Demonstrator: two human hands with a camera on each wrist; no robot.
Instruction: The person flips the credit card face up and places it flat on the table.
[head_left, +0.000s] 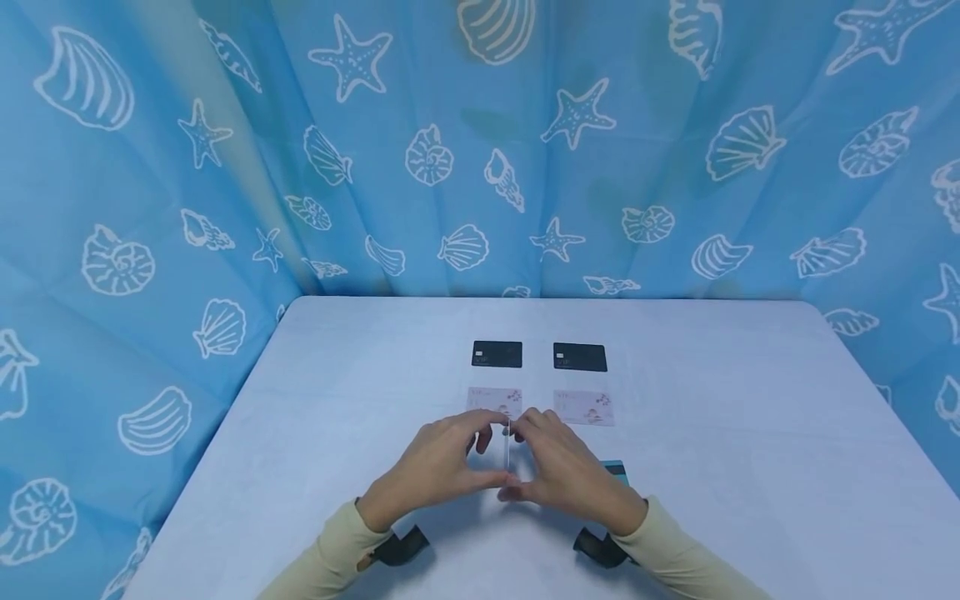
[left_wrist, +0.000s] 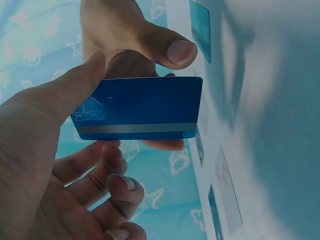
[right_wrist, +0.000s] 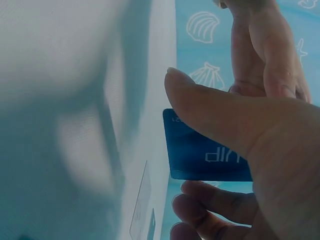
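Between my two hands a blue VIP card [left_wrist: 150, 107] stands nearly edge-on in the head view. One face shows a pale stripe in the left wrist view, and the other carries "VIP" lettering in the right wrist view. My left hand [head_left: 438, 462] pinches it by opposite edges between thumb and index finger, its other fingers loosely bent. From the other side my right hand [head_left: 566, 471] grips the same card, thumb at the near edge and a finger at the far edge. Both thumbs come close together there.
On the white table [head_left: 360, 375] lie two black cards [head_left: 497, 360] at the back, with two pale pink cards [head_left: 583, 407] in front of them. A teal card [head_left: 617, 470] shows partly from beneath the right hand. Blue shell-print curtains [head_left: 427, 192] hang behind.
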